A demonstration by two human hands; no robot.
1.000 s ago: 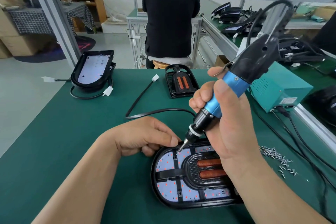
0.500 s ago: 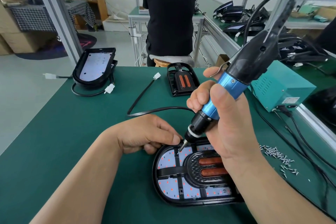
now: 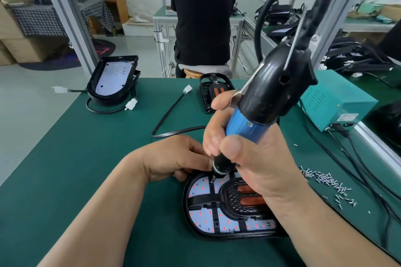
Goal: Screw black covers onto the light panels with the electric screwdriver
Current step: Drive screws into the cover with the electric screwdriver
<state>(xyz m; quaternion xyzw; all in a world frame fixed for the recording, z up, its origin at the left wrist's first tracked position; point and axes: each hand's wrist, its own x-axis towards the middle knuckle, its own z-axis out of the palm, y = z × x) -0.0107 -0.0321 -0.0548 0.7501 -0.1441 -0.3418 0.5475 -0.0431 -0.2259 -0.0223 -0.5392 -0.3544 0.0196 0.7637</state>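
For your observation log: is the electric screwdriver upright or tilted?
Tilted: the electric screwdriver leans, tip lower left, black top upper right.

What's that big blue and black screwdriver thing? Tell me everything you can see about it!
The electric screwdriver has a blue metal-looking middle, a fat black plastic-looking top and a thin black nose. A thick black cable loops from its top. It tilts, tip down on the black cover over the oval light panel. The right hand grips it; the left hand sits beside its tip.

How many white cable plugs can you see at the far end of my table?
3: one plug off the left edge, one beside the far-left panel, one far centre. Others may be hidden.
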